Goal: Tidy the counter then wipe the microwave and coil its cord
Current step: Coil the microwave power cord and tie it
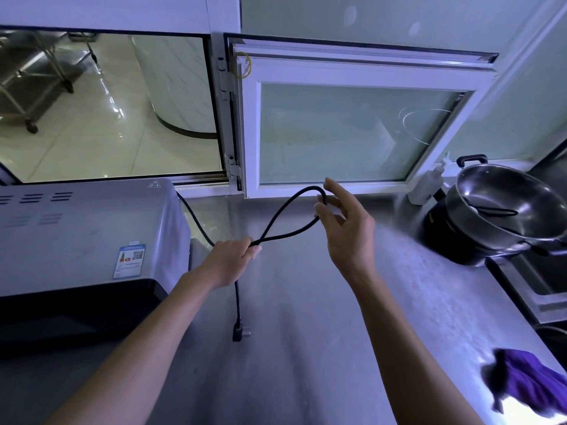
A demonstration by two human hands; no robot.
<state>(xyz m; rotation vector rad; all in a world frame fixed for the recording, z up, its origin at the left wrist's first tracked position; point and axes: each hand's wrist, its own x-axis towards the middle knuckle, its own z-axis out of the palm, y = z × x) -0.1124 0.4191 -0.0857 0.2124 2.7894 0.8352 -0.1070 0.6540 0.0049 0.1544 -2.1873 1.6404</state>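
Two bare forearms reach out over a brushed steel desk (291,302) in a tiled kitchen, working the microwave's black cord (288,207) into its first loop; the left hand (228,260) has its grip pinched shut on the crossing point of the loop, while the right hand (343,228) pinches the far bend of the loop lightly between thumb and forefinger, the other fingers fanned open. The cord runs from behind the microwave (82,237) at the left, rises through the left hand, rounds out in a teardrop shape above the desk and drops again below the fist, ending in an angled plug (239,331) that lies on the steel close to the microwave's front corner.

Judging by the slack still trailing, the coiling looks barely begun; it would go best if each new turn matched the size of this one and was gathered into the left grip, letting the stiff rubbery cable follow its natural curl rather than forcing kinks, with the plug end drawn up last.

Matte grey metal with vent slots forms the microwave's top, its door dark and glossy; a crumpled purple cloth (527,384) lies at the near right of the desk, and a shiny round steel pot (506,207) sits on a black cooker at far right.
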